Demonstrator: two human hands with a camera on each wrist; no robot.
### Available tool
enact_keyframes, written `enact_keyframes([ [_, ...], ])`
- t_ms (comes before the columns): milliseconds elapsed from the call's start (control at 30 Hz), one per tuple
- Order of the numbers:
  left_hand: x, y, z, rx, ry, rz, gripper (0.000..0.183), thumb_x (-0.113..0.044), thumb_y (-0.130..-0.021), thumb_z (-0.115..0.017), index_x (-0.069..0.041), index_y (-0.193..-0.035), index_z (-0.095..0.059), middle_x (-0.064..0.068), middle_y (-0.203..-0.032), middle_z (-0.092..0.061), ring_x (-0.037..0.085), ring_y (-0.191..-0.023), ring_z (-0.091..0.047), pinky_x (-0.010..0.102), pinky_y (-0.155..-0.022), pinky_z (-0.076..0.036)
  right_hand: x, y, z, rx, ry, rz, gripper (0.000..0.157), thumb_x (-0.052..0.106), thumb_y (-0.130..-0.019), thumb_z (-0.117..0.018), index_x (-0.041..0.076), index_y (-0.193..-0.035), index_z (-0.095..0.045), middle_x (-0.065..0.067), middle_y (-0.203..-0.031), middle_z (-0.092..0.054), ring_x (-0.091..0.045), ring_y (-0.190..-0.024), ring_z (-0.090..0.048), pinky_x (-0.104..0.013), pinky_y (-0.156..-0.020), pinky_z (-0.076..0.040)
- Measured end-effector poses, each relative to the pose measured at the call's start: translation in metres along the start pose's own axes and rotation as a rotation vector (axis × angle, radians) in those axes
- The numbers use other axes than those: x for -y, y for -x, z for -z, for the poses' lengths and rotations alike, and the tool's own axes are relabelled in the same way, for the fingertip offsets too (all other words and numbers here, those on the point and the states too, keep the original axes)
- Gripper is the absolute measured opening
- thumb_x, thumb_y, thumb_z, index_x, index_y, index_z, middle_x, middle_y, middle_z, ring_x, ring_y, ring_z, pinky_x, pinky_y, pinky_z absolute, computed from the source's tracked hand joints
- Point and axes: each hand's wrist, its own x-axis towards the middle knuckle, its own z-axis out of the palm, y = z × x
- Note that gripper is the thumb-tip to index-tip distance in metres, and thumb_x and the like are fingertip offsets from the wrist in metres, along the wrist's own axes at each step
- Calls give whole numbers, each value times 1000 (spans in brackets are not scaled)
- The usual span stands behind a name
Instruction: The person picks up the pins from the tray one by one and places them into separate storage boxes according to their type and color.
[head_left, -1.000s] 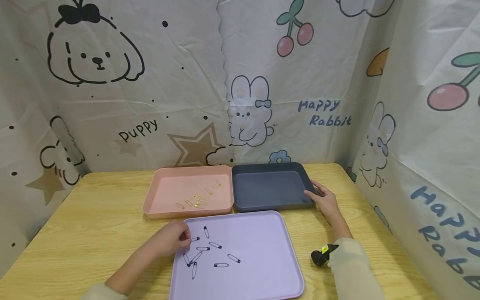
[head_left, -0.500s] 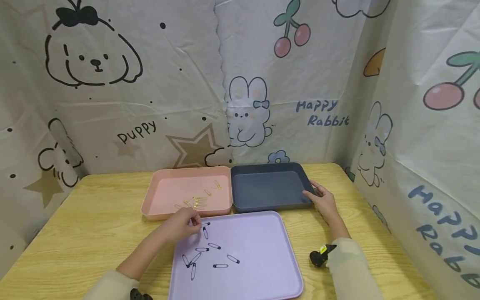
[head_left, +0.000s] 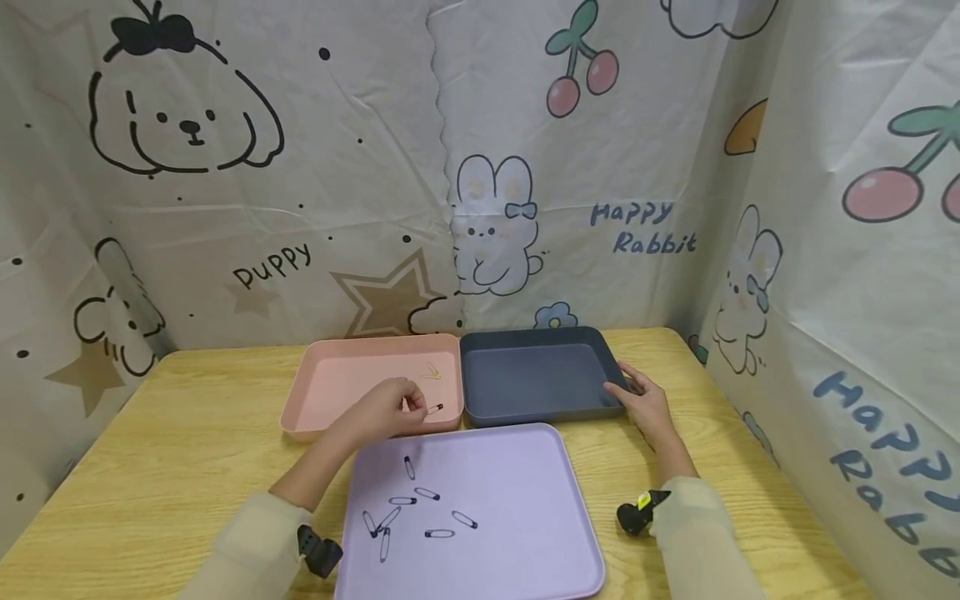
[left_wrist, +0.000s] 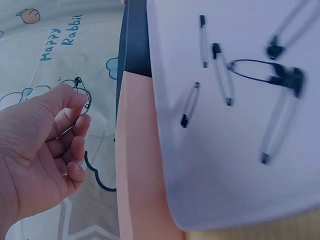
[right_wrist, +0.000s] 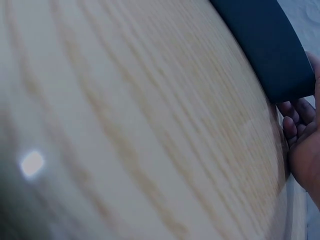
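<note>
My left hand (head_left: 384,410) is over the front right part of the pink tray (head_left: 330,375), pinching a black-headed safety pin (head_left: 436,408) between thumb and forefinger. The left wrist view shows this pin (left_wrist: 88,98) jutting past the fingertips, the other fingers loosely curled. Two or so gold safety pins (head_left: 432,372) show in the pink tray beyond the hand, which covers the rest. My right hand (head_left: 651,412) holds the right edge of the dark blue tray (head_left: 536,375), thumb at the rim and fingers around the outer side. Several black-headed safety pins (head_left: 439,534) lie on the lilac tray (head_left: 532,500).
The pink and dark blue trays stand side by side at the back of the wooden table (head_left: 187,450), with the lilac tray in front of them. A printed curtain (head_left: 360,192) hangs behind and along the sides. Each sleeve carries a small black device (head_left: 636,517).
My left hand has carried the pinched safety pin from the lilac tray's upper left, forward and right, to over the pink tray. My right hand has stayed at the dark blue tray's edge.
</note>
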Motion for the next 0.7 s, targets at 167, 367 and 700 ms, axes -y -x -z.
enact_keyframes([
  [167,-5,-18,2,-7,20,26,7,-8,-81,-61,-8,-75,-63,1,-76,-57,11,-68,-47,23,-62,-39,1,1,0,-1,2,-6,68,33,-85,-68,15,-144,-38,-11,-150,-33,-28,-136,-32,-42,-108,-32],
  [367,-9,-41,4,-8,60,-9,7,-6,-81,-59,-5,-76,-63,3,-75,-59,11,-64,-47,24,-61,-41,3,2,0,-7,-3,2,67,31,-85,-68,14,-143,-39,-12,-148,-35,-28,-135,-35,-40,-107,-34],
  [700,-13,-70,-4,-56,138,-82,8,-4,-83,-59,-5,-76,-58,4,-78,-56,13,-68,-48,24,-62,-40,2,1,-1,-27,16,10,64,31,-85,-68,14,-142,-42,-12,-145,-40,-26,-131,-39,-23,-95,-39],
])
